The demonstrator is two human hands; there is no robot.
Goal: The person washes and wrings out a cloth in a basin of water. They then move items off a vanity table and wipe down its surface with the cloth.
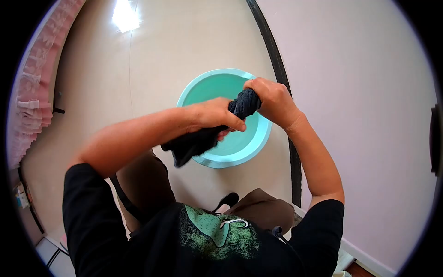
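Observation:
A dark, twisted cloth (244,104) is stretched between my two hands above a turquoise basin (217,162). My left hand (214,114) wraps round the cloth near its middle, and a loose end hangs out below the wrist towards the lower left. Gripping the other end is my right hand (272,98), higher and further right, over the basin's rim. Between the hands the cloth is wound into a tight roll. What kind of cloth or garment it is, I cannot tell. The basin appears to hold water.
The basin stands on a pale tiled floor (157,60) beside a pink wall (360,101) with a dark skirting strip (277,64). A pink frilled cover (34,92) hangs at the left. My knees and a dark shoe (228,201) are just below the basin.

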